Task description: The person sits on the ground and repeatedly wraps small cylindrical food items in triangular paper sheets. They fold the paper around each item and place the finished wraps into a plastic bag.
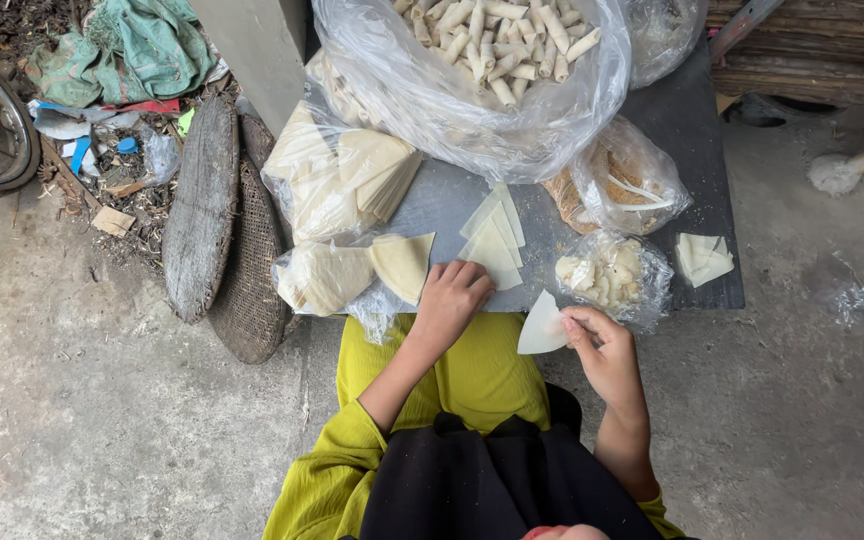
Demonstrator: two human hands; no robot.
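Two hands: left hand (452, 292) and right hand (602, 345), at lower centre. One big bag of rolls (492, 70) at the top, too many to count. Three bags of wrappers (342, 180) at left (perhaps four). Two woven trays (222, 230), left.

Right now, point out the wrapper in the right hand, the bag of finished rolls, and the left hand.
wrapper in the right hand (542, 325), head view, middle of the pale sheet.
bag of finished rolls (452, 110), head view, clear plastic front.
left hand (452, 295), head view, back of the hand.
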